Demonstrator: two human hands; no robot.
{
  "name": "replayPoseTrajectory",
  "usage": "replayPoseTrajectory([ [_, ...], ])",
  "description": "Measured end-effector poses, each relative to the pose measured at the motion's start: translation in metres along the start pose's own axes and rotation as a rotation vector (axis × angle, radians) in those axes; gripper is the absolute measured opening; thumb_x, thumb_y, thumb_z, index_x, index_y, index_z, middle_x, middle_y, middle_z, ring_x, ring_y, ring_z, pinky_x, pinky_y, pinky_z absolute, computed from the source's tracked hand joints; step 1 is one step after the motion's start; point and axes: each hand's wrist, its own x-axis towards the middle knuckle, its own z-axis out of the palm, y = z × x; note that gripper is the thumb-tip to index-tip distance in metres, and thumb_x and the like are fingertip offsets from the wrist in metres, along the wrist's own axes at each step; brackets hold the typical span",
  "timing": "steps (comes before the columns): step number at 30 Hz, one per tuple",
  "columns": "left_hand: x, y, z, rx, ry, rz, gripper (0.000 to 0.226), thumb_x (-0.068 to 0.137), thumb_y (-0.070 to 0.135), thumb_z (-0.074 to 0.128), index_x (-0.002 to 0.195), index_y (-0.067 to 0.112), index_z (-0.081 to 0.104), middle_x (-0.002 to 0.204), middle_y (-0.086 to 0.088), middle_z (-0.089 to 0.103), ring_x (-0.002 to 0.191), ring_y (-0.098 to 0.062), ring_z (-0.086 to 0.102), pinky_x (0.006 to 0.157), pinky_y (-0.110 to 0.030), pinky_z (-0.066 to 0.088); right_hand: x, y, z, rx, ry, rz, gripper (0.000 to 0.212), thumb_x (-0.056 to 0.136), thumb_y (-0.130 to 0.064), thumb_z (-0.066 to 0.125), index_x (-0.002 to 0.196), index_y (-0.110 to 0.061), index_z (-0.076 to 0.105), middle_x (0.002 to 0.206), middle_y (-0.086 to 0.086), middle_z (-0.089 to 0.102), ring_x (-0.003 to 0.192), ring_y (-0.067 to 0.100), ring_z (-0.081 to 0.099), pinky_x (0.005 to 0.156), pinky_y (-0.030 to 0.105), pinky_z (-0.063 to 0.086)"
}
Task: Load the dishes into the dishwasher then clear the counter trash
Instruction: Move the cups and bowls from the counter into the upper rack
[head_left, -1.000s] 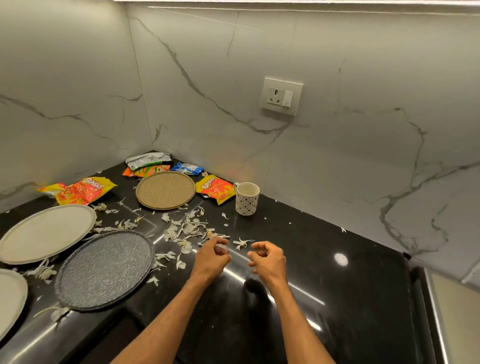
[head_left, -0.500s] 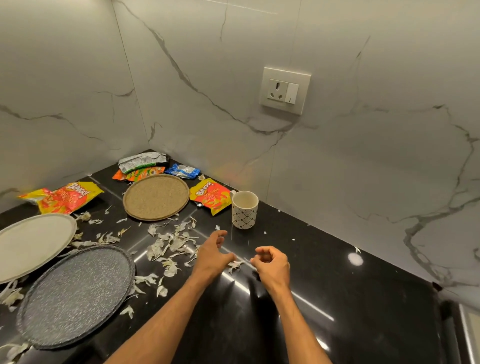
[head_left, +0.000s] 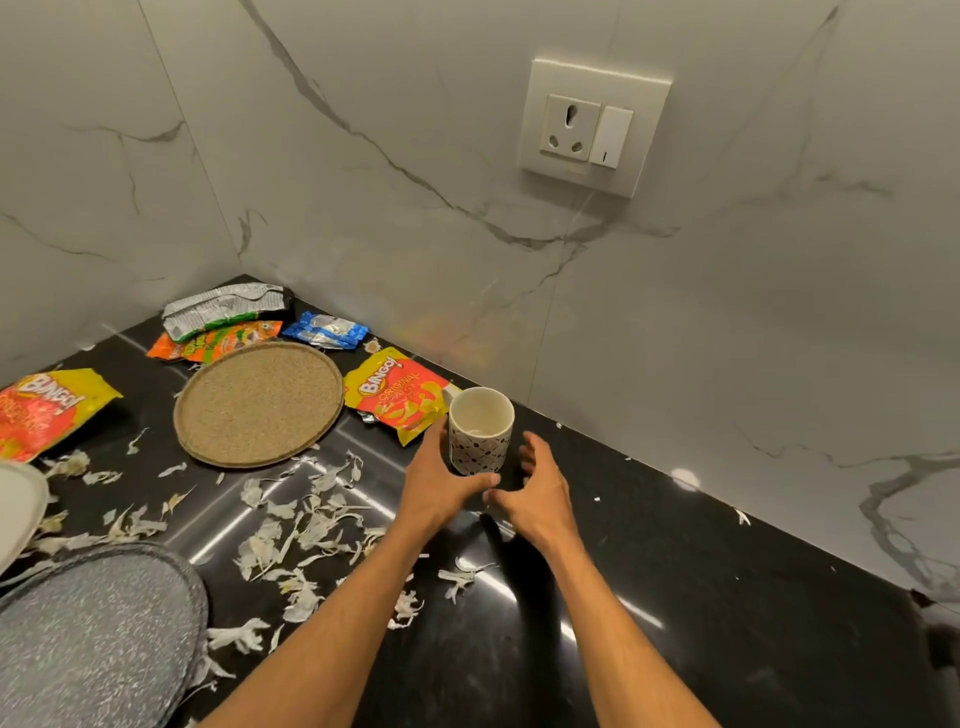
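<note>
The mug (head_left: 480, 436) stands upright on the tabletop (head_left: 675, 597), right between my two hands, so I start with it. It is the nearest dish, and the only one that could tip.

My left hand (head_left: 441, 486) curves round its left side, fingers up along the wall and thumb across the front of the base. I cannot tell whether I am already pressing on it or only cupping it. I take it by the body because what looks like the handle points away from me, out of easy reach.

My right hand (head_left: 537, 496) is released, with fingers spread just beside the mug's right side and not touching. It is there to steady the mug if it slides.

Just beyond my left hand lies a yellow chip packet (head_left: 395, 395), touching or nearly under the mug, so I judge a straight lift is best. Further left are the brown plate (head_left: 258, 402), the grey plate (head_left: 93, 639), and pale scraps (head_left: 306, 525) strewn between them. The trash can wait until the dishes are loaded.
</note>
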Motion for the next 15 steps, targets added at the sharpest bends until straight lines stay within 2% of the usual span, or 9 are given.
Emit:
replayPoseTrajectory([
  [2, 0.01, -0.002, 0.002, 0.005, -0.004, 0.019, 0.103, 0.061, 0.024, 0.09, 0.146, 0.025, 0.033, 0.139, 0.003, 0.051, 0.119, -0.007, 0.045, 0.097, -0.022, 0.035, 0.01, -0.005, 0.004, 0.004, -0.02, -0.004, 0.108, 0.065, -0.005, 0.079, 0.153, -0.03, 0.021, 0.154, 0.003, 0.036, 0.139, 0.021, 0.037, 0.107, 0.036, 0.041],
  [5, 0.022, -0.006, 0.004, -0.001, 0.001, 0.017, 0.099, 0.059, 0.024, 0.091, 0.143, 0.025, 0.038, 0.132, 0.006, 0.055, 0.119, -0.01, 0.05, 0.098, -0.024, 0.038, 0.019, -0.014, 0.011, 0.005, -0.052, -0.027, 0.109, 0.065, 0.0, 0.078, 0.152, -0.034, 0.023, 0.148, -0.002, 0.043, 0.124, 0.02, 0.05, 0.086, 0.023, 0.052],
  [6, 0.025, -0.007, 0.005, 0.003, 0.0, 0.013, 0.097, 0.059, 0.024, 0.091, 0.142, 0.025, 0.04, 0.128, 0.008, 0.056, 0.118, -0.011, 0.051, 0.098, -0.026, 0.039, 0.02, -0.016, 0.012, 0.017, -0.055, -0.032, 0.107, 0.065, 0.003, 0.077, 0.152, -0.033, 0.025, 0.144, -0.002, 0.046, 0.123, 0.02, 0.051, 0.087, 0.026, 0.053],
  [8, 0.028, -0.007, 0.006, -0.002, 0.004, 0.011, 0.09, 0.06, 0.025, 0.091, 0.137, 0.026, 0.044, 0.119, 0.01, 0.056, 0.115, -0.012, 0.053, 0.099, -0.029, 0.042, 0.02, -0.02, 0.015, 0.038, -0.034, -0.033, 0.099, 0.068, 0.006, 0.075, 0.15, -0.029, 0.031, 0.141, 0.001, 0.05, 0.128, 0.021, 0.048, 0.097, 0.031, 0.048],
  [10, 0.028, -0.005, 0.008, -0.021, 0.022, 0.012, 0.085, 0.061, 0.025, 0.09, 0.134, 0.024, 0.047, 0.116, 0.011, 0.056, 0.112, -0.011, 0.053, 0.096, -0.029, 0.043, 0.019, -0.021, 0.017, 0.048, 0.019, -0.034, 0.088, 0.073, 0.007, 0.072, 0.146, -0.024, 0.036, 0.139, 0.003, 0.052, 0.127, 0.019, 0.048, 0.095, 0.024, 0.042],
  [15, 0.013, 0.004, 0.009, -0.026, 0.03, 0.056, 0.08, 0.059, 0.025, 0.09, 0.129, 0.024, 0.051, 0.112, 0.012, 0.059, 0.107, -0.01, 0.056, 0.089, -0.025, 0.043, -0.002, -0.025, 0.012, 0.066, 0.097, -0.045, 0.079, 0.075, 0.002, 0.072, 0.143, -0.022, 0.041, 0.135, 0.002, 0.055, 0.125, 0.018, 0.051, 0.094, 0.024, 0.042],
])
